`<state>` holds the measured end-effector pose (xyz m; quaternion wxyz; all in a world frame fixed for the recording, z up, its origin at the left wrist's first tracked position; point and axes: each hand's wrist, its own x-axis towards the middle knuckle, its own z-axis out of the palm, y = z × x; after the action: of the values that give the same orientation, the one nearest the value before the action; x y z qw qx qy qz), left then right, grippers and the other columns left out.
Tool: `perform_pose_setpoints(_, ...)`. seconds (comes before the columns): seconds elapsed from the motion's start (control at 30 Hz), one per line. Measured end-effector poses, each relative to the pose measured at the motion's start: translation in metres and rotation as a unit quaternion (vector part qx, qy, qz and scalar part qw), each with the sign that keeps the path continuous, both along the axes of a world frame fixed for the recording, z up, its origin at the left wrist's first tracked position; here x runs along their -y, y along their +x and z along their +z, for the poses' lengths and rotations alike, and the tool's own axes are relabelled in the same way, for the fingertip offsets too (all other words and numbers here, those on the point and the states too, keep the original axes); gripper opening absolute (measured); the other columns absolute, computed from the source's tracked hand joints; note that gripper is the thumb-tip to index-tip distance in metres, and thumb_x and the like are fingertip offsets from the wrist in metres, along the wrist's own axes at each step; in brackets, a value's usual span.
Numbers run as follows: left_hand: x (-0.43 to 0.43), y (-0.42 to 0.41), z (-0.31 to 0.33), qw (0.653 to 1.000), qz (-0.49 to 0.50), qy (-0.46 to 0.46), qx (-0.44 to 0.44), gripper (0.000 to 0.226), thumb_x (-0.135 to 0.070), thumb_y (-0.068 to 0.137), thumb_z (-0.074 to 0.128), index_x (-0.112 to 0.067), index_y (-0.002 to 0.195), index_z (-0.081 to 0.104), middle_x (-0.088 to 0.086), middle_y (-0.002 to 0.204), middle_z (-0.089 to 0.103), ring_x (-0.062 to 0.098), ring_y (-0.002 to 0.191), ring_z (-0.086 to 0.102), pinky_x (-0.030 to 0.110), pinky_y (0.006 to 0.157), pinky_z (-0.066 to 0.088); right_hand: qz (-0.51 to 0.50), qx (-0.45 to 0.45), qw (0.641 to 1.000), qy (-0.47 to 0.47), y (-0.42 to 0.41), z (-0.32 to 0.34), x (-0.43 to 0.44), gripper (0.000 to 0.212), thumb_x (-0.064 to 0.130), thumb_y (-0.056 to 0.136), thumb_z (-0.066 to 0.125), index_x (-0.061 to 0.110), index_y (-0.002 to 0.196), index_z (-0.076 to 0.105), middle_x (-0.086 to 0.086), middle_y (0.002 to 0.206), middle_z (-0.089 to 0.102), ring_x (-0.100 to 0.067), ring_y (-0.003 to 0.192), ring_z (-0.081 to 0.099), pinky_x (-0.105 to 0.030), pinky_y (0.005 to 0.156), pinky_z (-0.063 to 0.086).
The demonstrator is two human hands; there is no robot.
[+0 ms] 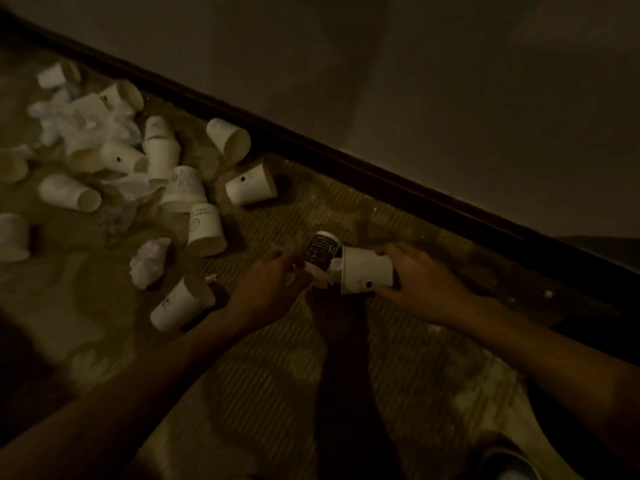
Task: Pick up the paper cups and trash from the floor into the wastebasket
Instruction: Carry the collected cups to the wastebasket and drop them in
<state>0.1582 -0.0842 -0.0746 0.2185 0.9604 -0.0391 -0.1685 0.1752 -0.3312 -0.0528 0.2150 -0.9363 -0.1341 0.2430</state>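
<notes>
Right hand [415,282] round murky cup [367,271]

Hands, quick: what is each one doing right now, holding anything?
Left hand: fingers curled beside the dark printed cup; whether it grips anything cannot be told.
Right hand: holding the white paper cup on its side.

dim indoor room, likely a home: ribbed woven carpet [263,358] across lower frame, dark baseboard [311,147] running diagonally, plain painted wall [450,81] upper right. room type beyond that unclear.
</notes>
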Motion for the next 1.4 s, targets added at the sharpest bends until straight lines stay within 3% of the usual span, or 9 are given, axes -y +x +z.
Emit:
perform_pose_setpoints(0.13, 0.000, 0.023, -0.034, 0.995, 0.083, -0.058, 0.013, 0.044, -0.047, 0.096, 0.055, -0.019, 0.130, 0.055, 0.008, 0.127, 0.056, 0.024, 0.109, 0.058, 0.030, 0.077, 0.039, 0.035, 0.000, 0.999, -0.033, 0.017, -0.038, -0.021, 0.077, 0.037, 0.084, 0.074, 0.016, 0.146, 0.033, -0.005, 0.149, 0.037, -0.024, 0.133, 0.039, -0.035, 0.103, 0.038)
perform_pose_setpoints(0.3, 0.008, 0.041, -0.044, 0.980, 0.137, -0.130, -0.055, 0.069, -0.056, 0.086, 0.065, -0.021, 0.141, 0.041, 0.007, 0.127, 0.060, 0.016, 0.102, 0.062, 0.038, 0.081, 0.055, 0.081, 0.024, 0.992, -0.097, 0.019, -0.063, -0.028, 0.104, 0.046, 0.074, 0.080, 0.018, 0.152, 0.017, -0.005, 0.152, 0.030, -0.026, 0.139, 0.031, -0.047, 0.110, 0.031)
perform_pose_setpoints(0.63, 0.007, 0.026, -0.043, 0.976, 0.163, -0.110, -0.094, 0.066, -0.044, 0.091, 0.064, -0.020, 0.145, 0.034, 0.010, 0.124, 0.061, -0.003, 0.070, 0.052, 0.011, 0.050, 0.037, 0.089, -0.001, 0.996, -0.027, 0.036, -0.071, 0.011, 0.078, 0.018, 0.071, 0.085, 0.014, 0.136, 0.042, -0.007, 0.137, 0.044, -0.026, 0.123, 0.046, -0.036, 0.092, 0.042)
perform_pose_setpoints(0.73, 0.008, 0.018, -0.037, 0.986, 0.129, -0.086, -0.059, 0.066, -0.039, 0.093, 0.061, -0.024, 0.149, 0.030, 0.012, 0.131, 0.058, 0.007, 0.081, 0.057, 0.018, 0.066, 0.043, 0.067, -0.022, 0.997, -0.017, 0.036, -0.070, 0.018, 0.078, 0.012, 0.071, 0.085, 0.012, 0.135, 0.041, -0.008, 0.137, 0.045, -0.027, 0.124, 0.048, -0.034, 0.090, 0.042)
perform_pose_setpoints(0.83, 0.014, 0.012, -0.036, 0.995, 0.044, -0.041, -0.079, 0.072, -0.039, 0.092, 0.064, -0.029, 0.152, 0.026, 0.011, 0.149, 0.043, 0.028, 0.127, 0.047, 0.030, 0.093, 0.039, 0.051, -0.038, 0.998, -0.013, 0.038, -0.067, 0.021, 0.075, 0.010, 0.073, 0.083, 0.013, 0.134, 0.041, -0.008, 0.137, 0.047, -0.029, 0.123, 0.050, -0.030, 0.084, 0.039)
perform_pose_setpoints(0.97, 0.015, 0.008, -0.037, 0.990, 0.094, -0.062, -0.087, 0.066, -0.042, 0.084, 0.075, -0.015, 0.136, 0.043, 0.006, 0.125, 0.059, 0.022, 0.107, 0.058, 0.029, 0.079, 0.042, 0.018, -0.060, 0.998, -0.023, 0.041, -0.059, 0.031, 0.071, 0.015, 0.073, 0.083, 0.016, 0.131, 0.041, -0.010, 0.132, 0.052, -0.030, 0.115, 0.055, -0.033, 0.079, 0.043)
perform_pose_setpoints(1.07, 0.004, 0.006, -0.033, 0.958, 0.224, -0.136, -0.119, 0.054, -0.043, 0.083, 0.076, -0.016, 0.122, 0.051, -0.003, 0.111, 0.059, 0.016, 0.097, 0.060, 0.032, 0.074, 0.050, -0.048, -0.076, 0.996, -0.021, 0.041, -0.051, 0.041, 0.080, 0.024, 0.070, 0.087, 0.016, 0.135, 0.040, -0.010, 0.130, 0.054, -0.025, 0.105, 0.056, -0.034, 0.077, 0.047)
perform_pose_setpoints(1.23, -0.001, 0.004, -0.012, 0.825, 0.411, -0.363, -0.139, 0.038, -0.036, 0.085, 0.074, -0.018, 0.113, 0.055, 0.003, 0.105, 0.062, 0.017, 0.090, 0.065, 0.029, 0.056, 0.055, -0.206, -0.175, 0.955, 0.124, 0.039, -0.029, 0.030, 0.066, 0.030, 0.072, 0.085, 0.022, 0.129, 0.051, 0.005, 0.095, 0.058, -0.010, 0.070, 0.061, -0.014, 0.038, 0.044)
perform_pose_setpoints(1.4, 0.002, -0.008, 0.004, 0.717, 0.430, -0.527, -0.153, 0.019, -0.024, 0.085, 0.073, -0.025, 0.103, 0.068, 0.002, 0.104, 0.069, 0.019, 0.092, 0.070, 0.032, 0.063, 0.059, -0.301, -0.303, 0.859, 0.282, 0.037, -0.007, -0.005, 0.060, 0.036, 0.070, 0.081, 0.011, 0.120, 0.059, -0.010, 0.094, 0.073, -0.016, 0.062, 0.072, -0.030, 0.052, 0.055)
